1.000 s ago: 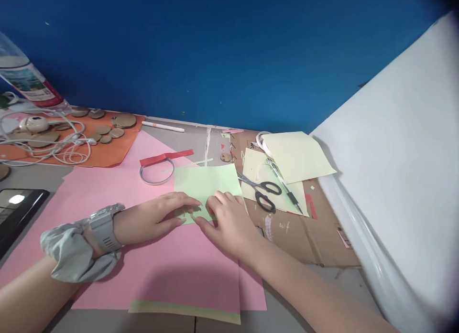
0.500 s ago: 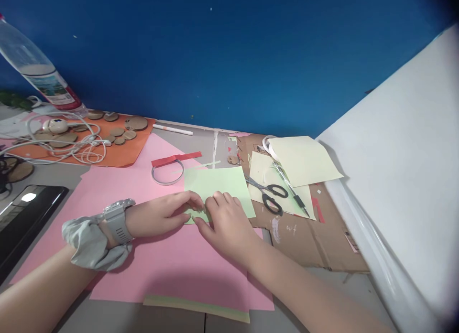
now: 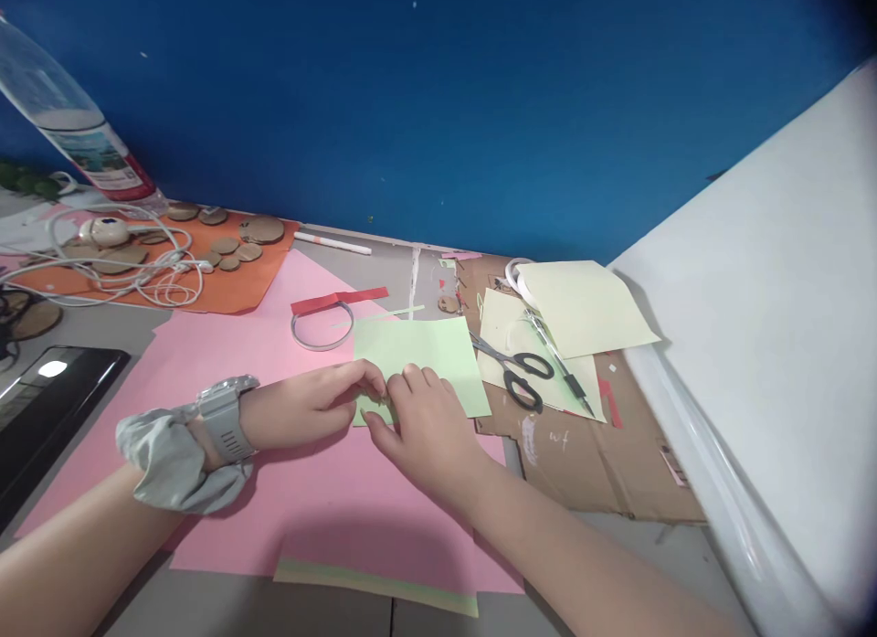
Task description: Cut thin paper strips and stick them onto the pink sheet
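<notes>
Matt, smooth paper is seen in the light-green sheet (image 3: 425, 346) at centre. Wrinkled cloth is shown by the scrunchie (image 3: 168, 459) at left, clear glossy plastic by the bottle (image 3: 58, 84) at upper left, matt brown cardboard (image 3: 589, 477) at right.

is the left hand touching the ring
Apart. The head view shows it: a band of pink paper is visible between the near edge of the ring and the back of the left hand.
</notes>
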Demonstrator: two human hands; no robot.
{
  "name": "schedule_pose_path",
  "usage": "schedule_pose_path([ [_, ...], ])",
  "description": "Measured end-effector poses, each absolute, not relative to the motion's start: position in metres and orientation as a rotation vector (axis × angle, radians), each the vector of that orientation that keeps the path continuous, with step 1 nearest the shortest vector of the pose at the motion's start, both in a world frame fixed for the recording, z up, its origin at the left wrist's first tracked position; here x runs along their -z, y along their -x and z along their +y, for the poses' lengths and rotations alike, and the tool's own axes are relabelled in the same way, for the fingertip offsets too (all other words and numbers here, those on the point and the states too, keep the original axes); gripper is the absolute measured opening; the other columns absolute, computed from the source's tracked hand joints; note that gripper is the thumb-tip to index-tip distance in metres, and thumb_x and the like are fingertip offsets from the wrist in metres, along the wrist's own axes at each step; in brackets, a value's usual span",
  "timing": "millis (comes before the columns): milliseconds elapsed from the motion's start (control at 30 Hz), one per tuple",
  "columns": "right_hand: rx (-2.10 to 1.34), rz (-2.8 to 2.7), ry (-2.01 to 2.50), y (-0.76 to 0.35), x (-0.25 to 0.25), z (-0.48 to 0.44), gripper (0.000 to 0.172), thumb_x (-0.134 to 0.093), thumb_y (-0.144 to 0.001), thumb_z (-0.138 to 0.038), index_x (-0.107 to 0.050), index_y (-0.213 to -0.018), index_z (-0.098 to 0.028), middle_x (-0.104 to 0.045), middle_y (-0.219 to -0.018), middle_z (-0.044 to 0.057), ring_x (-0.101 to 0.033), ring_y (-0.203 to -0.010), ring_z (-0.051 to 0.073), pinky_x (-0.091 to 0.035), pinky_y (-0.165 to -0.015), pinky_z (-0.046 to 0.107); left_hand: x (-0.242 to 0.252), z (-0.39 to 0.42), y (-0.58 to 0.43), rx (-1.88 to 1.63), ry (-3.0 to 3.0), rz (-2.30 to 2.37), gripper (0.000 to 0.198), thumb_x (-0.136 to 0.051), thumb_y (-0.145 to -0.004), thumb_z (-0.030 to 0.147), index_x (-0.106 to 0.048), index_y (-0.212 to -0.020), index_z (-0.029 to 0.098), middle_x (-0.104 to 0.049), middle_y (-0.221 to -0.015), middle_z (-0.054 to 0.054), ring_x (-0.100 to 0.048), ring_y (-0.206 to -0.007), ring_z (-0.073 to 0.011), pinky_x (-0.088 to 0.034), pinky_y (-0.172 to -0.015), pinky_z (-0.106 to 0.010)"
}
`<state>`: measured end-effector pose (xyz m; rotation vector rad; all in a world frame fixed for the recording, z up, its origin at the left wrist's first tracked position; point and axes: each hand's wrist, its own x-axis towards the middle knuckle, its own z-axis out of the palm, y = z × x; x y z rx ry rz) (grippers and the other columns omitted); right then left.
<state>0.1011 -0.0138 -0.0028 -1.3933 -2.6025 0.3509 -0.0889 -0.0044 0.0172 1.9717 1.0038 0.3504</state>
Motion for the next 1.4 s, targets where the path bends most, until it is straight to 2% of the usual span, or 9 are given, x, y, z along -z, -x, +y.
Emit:
schedule_pose_path([
  [167, -0.280, -2.605, 1.441, -0.098, 0.004, -0.015, 0.026, -0.048, -0.088, -0.043, -0.056, -0.092, -0.019, -0.055, -0.089, 0.007, -0.050, -0.084, 0.024, -0.038, -0.065, 0.037, -0.018, -0.005, 0.088, -0.361, -1.957, 1.034, 0.035, -0.031, -0.080, 0.006, -0.050, -0.107, 0.020, -0.060, -0.100, -0.002, -0.056, -0.094, -0.0139, -0.045, -0.088, -0.031],
  [333, -0.201, -2.617, 1.535, -0.087, 0.003, -0.017, 0.028, -0.046, -0.086, -0.041, -0.056, -0.094, -0.016, -0.055, -0.087, 0.009, -0.052, -0.081, 0.026, -0.042, -0.062, 0.038, -0.015, -0.004, 0.089, -0.394, -1.947, 0.997, 0.040, -0.031, -0.075, 0.000, -0.046, -0.106, 0.021, -0.057, -0.100, -0.002, -0.055, -0.096, -0.0138, -0.045, -0.090, -0.033],
  [500, -0.213, -2.593, 1.636, -0.076, 0.001, -0.018, 0.027, -0.047, -0.084, -0.039, -0.056, -0.092, -0.015, -0.054, -0.085, 0.010, -0.053, -0.079, 0.026, -0.043, -0.051, 0.033, -0.005, -0.004, 0.090, -0.525, -1.856, 0.961, 0.048, -0.031, -0.072, -0.004, -0.037, -0.112, 0.022, -0.048, -0.116, -0.006, -0.054, -0.103, -0.0126, -0.045, -0.095, -0.035],
  [667, -0.200, -2.599, 1.683, -0.072, -0.001, -0.019, 0.028, -0.046, -0.084, -0.040, -0.055, -0.091, -0.015, -0.053, -0.084, 0.011, -0.053, -0.077, 0.025, -0.044, -0.049, 0.031, 0.000, -0.003, 0.090, -0.551, -1.786, 0.935, 0.050, -0.031, -0.077, -0.005, -0.035, -0.119, 0.023, -0.044, -0.127, -0.007, -0.057, -0.102, -0.0117, -0.047, -0.093, -0.034],
  [900, -0.175, -2.578, 1.751, -0.068, -0.003, -0.020, 0.029, -0.045, -0.084, -0.039, -0.055, -0.094, -0.014, -0.053, -0.084, 0.009, -0.055, -0.076, 0.023, -0.046, -0.049, 0.029, 0.004, -0.001, 0.092, -0.556, -1.827, 0.922, 0.055, -0.035, -0.076, -0.004, -0.035, -0.124, 0.023, -0.052, -0.113, -0.005, -0.056, -0.104, -0.0150, -0.045, -0.096, -0.036],
  [1133, -0.153, -2.583, 1.840, -0.058, -0.008, -0.018, 0.036, -0.047, -0.083, -0.045, -0.056, -0.094, -0.011, -0.054, -0.081, 0.010, -0.057, -0.068, 0.023, -0.045, -0.050, 0.030, 0.004, -0.001, 0.092, -0.566, -1.847, 0.917, 0.059, -0.034, -0.074, -0.007, -0.036, -0.125, 0.023, -0.052, -0.114, -0.004, -0.055, -0.104, -0.0137, -0.044, -0.096, -0.034],
  [1233, -0.178, -2.642, 1.723, -0.068, -0.010, -0.012, 0.042, -0.051, -0.082, -0.052, -0.058, -0.091, -0.011, -0.055, -0.078, 0.009, -0.056, -0.066, 0.022, -0.045, -0.056, 0.033, 0.001, -0.002, 0.092, -0.563, -1.829, 0.881, 0.053, -0.034, -0.078, -0.004, -0.037, -0.124, 0.022, -0.051, -0.117, -0.005, -0.055, -0.105, -0.0130, -0.044, -0.096, -0.032],
  [1300, -0.144, -2.722, 1.509, -0.081, -0.010, -0.012, 0.043, -0.046, -0.086, -0.052, -0.059, -0.092, -0.012, -0.057, -0.080, 0.009, -0.057, -0.071, 0.024, -0.046, -0.063, 0.037, -0.001, -0.002, 0.091, -0.543, -1.832, 0.911, 0.044, -0.034, -0.085, 0.003, -0.037, -0.125, 0.023, -0.051, -0.121, -0.006, -0.055, -0.106, -0.0136, -0.044, -0.095, -0.032],
  [1400, -0.068, -2.796, 1.124, -0.106, -0.005, -0.022, 0.028, -0.043, -0.093, -0.035, -0.059, -0.103, -0.014, -0.059, -0.091, 0.009, -0.055, -0.082, 0.024, -0.044, -0.073, 0.039, -0.003, -0.003, 0.090, -0.514, -1.858, 1.020, 0.031, -0.035, -0.093, 0.017, -0.039, -0.124, 0.022, -0.052, -0.122, -0.007, -0.056, -0.106, -0.0148, -0.044, -0.095, -0.034],
])
